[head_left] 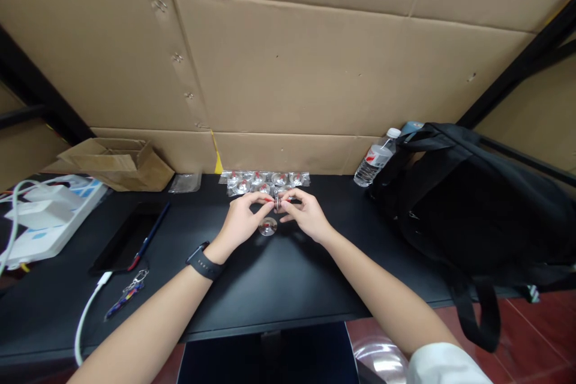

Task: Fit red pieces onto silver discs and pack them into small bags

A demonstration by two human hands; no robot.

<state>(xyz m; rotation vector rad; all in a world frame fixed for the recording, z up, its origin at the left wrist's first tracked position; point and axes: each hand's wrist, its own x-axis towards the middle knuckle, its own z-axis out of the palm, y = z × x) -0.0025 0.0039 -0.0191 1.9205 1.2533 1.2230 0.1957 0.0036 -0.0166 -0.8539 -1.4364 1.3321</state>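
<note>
In the middle of the table, my left hand (243, 218) and my right hand (308, 214) meet with closed fingertips. Between them a small shiny metal disc (277, 203) is held upright, edge towards me. Some red shows at my left fingertips; its exact part is too small to make out. Just below the hands lies another shiny round disc (267, 227) with a red centre, flat on the table. Behind my fingers, several similar discs in clear plastic bags (257, 179) are laid out in rows, partly covered by my hands.
A water bottle (376, 158) and a black backpack (477, 210) stand on the right. Leftward are a paper bag (119, 162), a clear plastic packet (185, 183), a tablet (130, 237), a pen (153, 233), a keychain (126, 296) and a power strip (63, 234). Cardboard (306, 72) walls the back.
</note>
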